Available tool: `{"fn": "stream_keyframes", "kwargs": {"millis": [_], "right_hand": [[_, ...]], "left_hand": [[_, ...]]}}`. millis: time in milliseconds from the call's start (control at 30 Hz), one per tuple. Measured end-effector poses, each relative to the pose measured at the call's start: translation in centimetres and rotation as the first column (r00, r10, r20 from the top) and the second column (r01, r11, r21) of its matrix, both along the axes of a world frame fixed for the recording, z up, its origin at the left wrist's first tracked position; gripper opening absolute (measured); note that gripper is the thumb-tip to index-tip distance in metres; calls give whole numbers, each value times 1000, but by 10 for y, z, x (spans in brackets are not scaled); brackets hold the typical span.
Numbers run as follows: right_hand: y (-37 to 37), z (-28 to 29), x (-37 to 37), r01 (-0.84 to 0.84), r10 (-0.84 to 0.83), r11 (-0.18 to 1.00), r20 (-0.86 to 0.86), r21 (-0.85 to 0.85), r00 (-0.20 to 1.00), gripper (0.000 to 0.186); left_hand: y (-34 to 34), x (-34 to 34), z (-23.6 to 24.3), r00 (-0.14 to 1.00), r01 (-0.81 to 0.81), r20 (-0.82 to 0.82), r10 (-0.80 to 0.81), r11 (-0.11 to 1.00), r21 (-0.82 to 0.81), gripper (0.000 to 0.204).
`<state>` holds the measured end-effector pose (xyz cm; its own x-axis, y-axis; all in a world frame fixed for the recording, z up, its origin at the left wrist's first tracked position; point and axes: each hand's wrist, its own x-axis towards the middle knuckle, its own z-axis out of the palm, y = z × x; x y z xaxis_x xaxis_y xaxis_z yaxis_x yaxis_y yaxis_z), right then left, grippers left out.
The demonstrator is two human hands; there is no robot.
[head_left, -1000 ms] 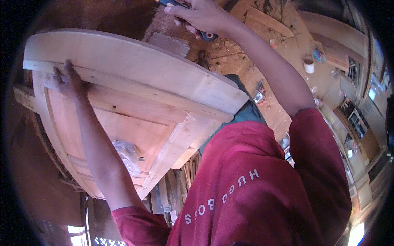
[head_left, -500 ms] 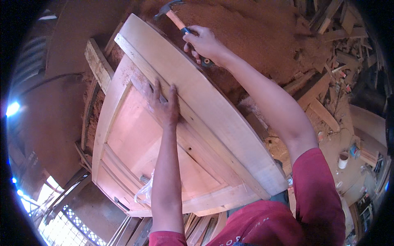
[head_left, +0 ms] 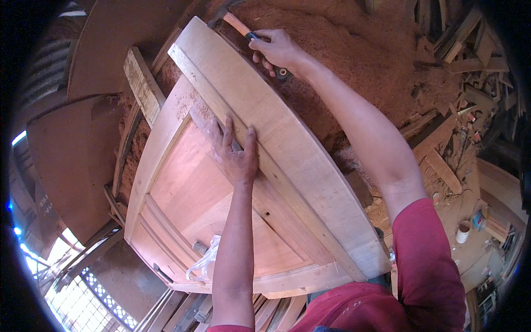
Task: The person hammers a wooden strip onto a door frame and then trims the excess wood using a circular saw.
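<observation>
My left hand (head_left: 238,152) lies with fingers spread on a pale wooden strip (head_left: 282,199) running along a paneled door (head_left: 191,177) beside a wide, pale board (head_left: 310,171). A crumpled clear plastic bag (head_left: 202,263) rests on the panel near my left forearm. My right hand (head_left: 279,52) grips a hammer (head_left: 237,24) by its orange-and-black handle above the board's right edge; the hammer head is near the board's top end, partly hidden in shadow. Pale shavings speckle the upper part of the door.
Rough planks (head_left: 142,83) and brown sheets (head_left: 66,166) lie to the left. Reddish sawdust (head_left: 354,77) covers the ground beyond the board. Scrap wood (head_left: 464,41) is heaped at the upper right, and a white bucket (head_left: 463,232) stands at the right.
The view has swung, bringing the door upright in the picture. The hammer head is closer to the board's top end than half a second ago. My left hand stays spread on the wood.
</observation>
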<state>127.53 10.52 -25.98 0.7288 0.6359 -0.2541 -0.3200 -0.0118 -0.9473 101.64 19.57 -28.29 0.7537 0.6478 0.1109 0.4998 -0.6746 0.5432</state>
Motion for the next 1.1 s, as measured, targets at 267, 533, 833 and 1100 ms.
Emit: {"fn": "stream_keyframes", "kwargs": {"millis": [267,533,833,1100], "right_hand": [[8,4,0,-53,54,997,5,-56,999,34],[-9,15,-1,-11,19,995,83,-100,996,30],[-134,60,-133,87,106,941,530,-326,842,36],[-148,52,-181,-34,309,923,684,-384,661,41]], "left_hand": [[0,1,2,1000,-1,-12,1,1000,26,64],[-1,3,3,1000,29,4,-30,999,30,65],[-3,-2,13,995,-46,-84,45,999,-18,66],[-11,2,31,974,-178,-147,170,983,-44,90]]}}
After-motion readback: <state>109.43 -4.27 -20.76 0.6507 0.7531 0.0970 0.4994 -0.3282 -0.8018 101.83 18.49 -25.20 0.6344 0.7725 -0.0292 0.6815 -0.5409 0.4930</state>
